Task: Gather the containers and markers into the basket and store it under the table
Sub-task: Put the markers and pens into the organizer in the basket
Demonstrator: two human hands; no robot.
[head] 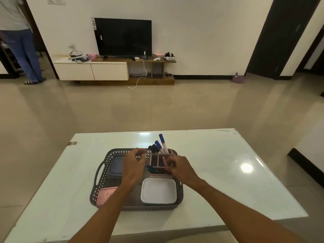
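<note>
A grey perforated basket (100, 179) sits on the white table (219, 172). Inside it lie a white-lidded container (158, 190) at the front right, a pink container (105, 194) at the front left and a blue-grey container (114, 166) at the back left. A pink divided organizer (156, 161) stands at the back right with several blue and black markers (162, 143) upright in it. My right hand (180, 168) pinches a pink marker (164, 161) over the organizer. My left hand (134, 163) hovers above the basket's middle, fingers curled, nothing visible in it.
Beyond the table lies open tiled floor, then a TV unit (114, 69) with a television (122, 37) against the far wall. A person stands at the far left (21, 50). A small purple object (238, 78) rests on the floor by the right doorway.
</note>
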